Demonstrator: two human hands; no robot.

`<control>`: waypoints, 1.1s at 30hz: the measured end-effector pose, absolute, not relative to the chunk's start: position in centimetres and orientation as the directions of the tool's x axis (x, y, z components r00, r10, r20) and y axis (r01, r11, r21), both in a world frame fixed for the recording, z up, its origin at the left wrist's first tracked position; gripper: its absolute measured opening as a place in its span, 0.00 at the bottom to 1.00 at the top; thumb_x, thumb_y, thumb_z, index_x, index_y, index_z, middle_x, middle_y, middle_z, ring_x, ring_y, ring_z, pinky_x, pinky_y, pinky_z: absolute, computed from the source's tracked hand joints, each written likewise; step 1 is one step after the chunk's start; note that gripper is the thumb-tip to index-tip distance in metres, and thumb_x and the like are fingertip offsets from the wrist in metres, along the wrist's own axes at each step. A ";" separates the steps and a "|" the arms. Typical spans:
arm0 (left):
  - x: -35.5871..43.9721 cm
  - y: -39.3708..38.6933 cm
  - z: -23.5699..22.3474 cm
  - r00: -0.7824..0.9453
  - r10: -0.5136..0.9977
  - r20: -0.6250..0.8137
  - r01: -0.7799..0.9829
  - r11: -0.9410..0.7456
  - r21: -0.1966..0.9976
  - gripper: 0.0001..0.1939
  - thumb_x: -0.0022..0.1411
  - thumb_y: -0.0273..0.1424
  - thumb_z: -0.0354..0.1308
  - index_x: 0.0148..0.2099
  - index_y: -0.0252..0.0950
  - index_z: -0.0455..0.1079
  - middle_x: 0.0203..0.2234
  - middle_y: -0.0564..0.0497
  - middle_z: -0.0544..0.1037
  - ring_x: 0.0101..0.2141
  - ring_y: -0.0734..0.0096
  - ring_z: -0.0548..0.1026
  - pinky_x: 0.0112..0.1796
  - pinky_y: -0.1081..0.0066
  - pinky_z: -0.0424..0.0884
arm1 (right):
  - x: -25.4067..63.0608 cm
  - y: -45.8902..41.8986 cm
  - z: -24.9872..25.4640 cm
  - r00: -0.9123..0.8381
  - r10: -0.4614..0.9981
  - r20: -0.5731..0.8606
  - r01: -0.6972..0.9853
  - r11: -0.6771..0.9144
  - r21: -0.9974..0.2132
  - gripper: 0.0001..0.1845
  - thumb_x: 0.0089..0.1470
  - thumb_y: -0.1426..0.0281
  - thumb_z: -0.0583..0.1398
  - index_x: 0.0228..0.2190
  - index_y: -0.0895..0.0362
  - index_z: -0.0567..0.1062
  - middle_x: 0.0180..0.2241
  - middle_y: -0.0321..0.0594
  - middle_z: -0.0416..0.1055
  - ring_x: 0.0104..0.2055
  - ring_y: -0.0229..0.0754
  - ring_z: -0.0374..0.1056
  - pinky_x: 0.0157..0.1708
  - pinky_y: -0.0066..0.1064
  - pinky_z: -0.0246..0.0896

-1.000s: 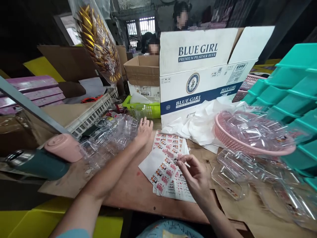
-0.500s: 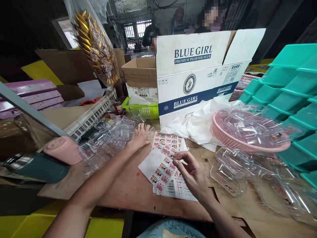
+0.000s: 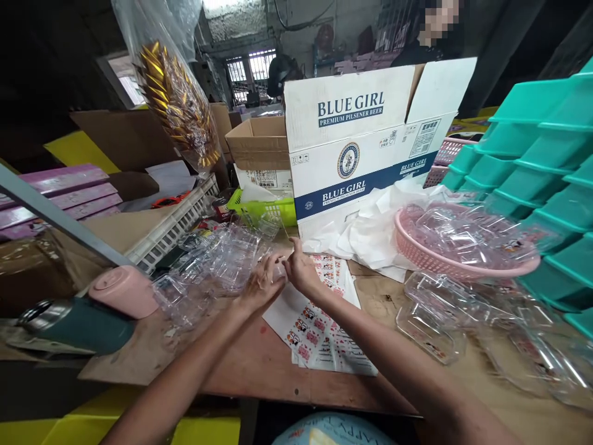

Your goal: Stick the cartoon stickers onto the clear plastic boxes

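My left hand (image 3: 263, 283) is closed around a clear plastic piece (image 3: 279, 269), seemingly a small case, over the table's middle. My right hand (image 3: 302, 268) meets it there, fingers bent against the same piece; whatever sits between its fingertips is hidden. Beneath both hands lie sticker sheets (image 3: 319, 334) printed with pink and orange cartoon figures, a blank white corner at their left. A heap of clear plastic cases (image 3: 227, 253) spreads just left of my left hand.
A pink basket (image 3: 467, 272) of clear cases stands right, with more clear cases (image 3: 430, 334) before it. Behind are white sheets (image 3: 365, 238), a beer carton (image 3: 352, 142) and a green basket (image 3: 273, 210). Teal bins (image 3: 523, 167) rise at right; a teal bottle (image 3: 78, 324) lies left.
My left hand has picked up a clear plastic piece from beside the heap and drawn it nearer. My right hand, earlier pinching something small over the sheets, has moved up and left to meet it.
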State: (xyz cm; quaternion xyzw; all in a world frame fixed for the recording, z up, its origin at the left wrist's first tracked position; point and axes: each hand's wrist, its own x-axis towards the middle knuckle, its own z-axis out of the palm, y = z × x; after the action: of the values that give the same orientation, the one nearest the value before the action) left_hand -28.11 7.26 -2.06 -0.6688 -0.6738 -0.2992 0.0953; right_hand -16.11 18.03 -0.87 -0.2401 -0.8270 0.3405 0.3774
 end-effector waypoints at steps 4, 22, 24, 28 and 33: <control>-27.8 7.2 -2.8 -0.136 0.849 0.510 0.964 -0.005 0.265 0.30 0.65 0.28 0.53 0.66 0.37 0.50 0.56 0.37 0.69 0.56 0.53 0.70 0.53 0.54 0.69 | -15.4 18.6 -1.1 -0.555 0.693 0.459 0.154 0.628 -0.763 0.31 0.57 0.77 0.49 0.62 0.61 0.52 0.28 0.39 0.71 0.29 0.46 0.68 0.37 0.39 0.65; -26.2 6.0 1.8 -0.191 0.890 0.415 0.820 -0.088 0.565 0.55 0.52 0.38 0.70 0.73 0.42 0.40 0.68 0.39 0.54 0.67 0.49 0.55 0.63 0.53 0.57 | -5.3 17.3 3.6 -0.847 0.394 0.357 -0.211 0.368 -0.906 0.48 0.55 0.75 0.58 0.68 0.52 0.39 0.28 0.30 0.63 0.30 0.37 0.62 0.39 0.34 0.65; -25.0 6.5 4.4 -0.025 0.952 0.304 0.707 -0.198 0.679 0.42 0.51 0.41 0.71 0.65 0.41 0.62 0.62 0.42 0.67 0.62 0.51 0.64 0.61 0.55 0.60 | -3.2 17.8 4.9 -0.946 0.239 0.220 -0.171 0.210 -0.963 0.49 0.54 0.74 0.59 0.68 0.52 0.39 0.28 0.29 0.62 0.29 0.36 0.62 0.35 0.32 0.65; -21.8 7.8 5.7 0.351 0.925 -0.145 0.422 -0.018 0.906 0.13 0.55 0.40 0.67 0.35 0.35 0.80 0.28 0.47 0.81 0.32 0.64 0.79 0.38 0.67 0.73 | -1.4 18.7 6.4 -0.976 0.157 0.150 -0.101 0.282 -0.954 0.44 0.55 0.71 0.62 0.67 0.52 0.48 0.29 0.32 0.65 0.32 0.38 0.65 0.38 0.34 0.66; -18.4 6.8 1.2 0.059 0.961 -0.271 -0.335 0.275 0.901 0.10 0.55 0.35 0.69 0.35 0.32 0.78 0.26 0.49 0.81 0.26 0.73 0.78 0.33 0.73 0.75 | 1.1 18.4 5.4 -0.757 0.580 0.301 -0.054 0.404 -0.913 0.26 0.56 0.64 0.64 0.55 0.51 0.68 0.36 0.38 0.69 0.40 0.41 0.68 0.45 0.36 0.67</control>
State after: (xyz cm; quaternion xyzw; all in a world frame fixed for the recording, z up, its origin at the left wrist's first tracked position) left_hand -18.44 6.82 1.23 -0.3337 -0.4685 -0.5011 -0.6465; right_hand 1.07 18.43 5.44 -0.1687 -0.7803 0.5191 0.3054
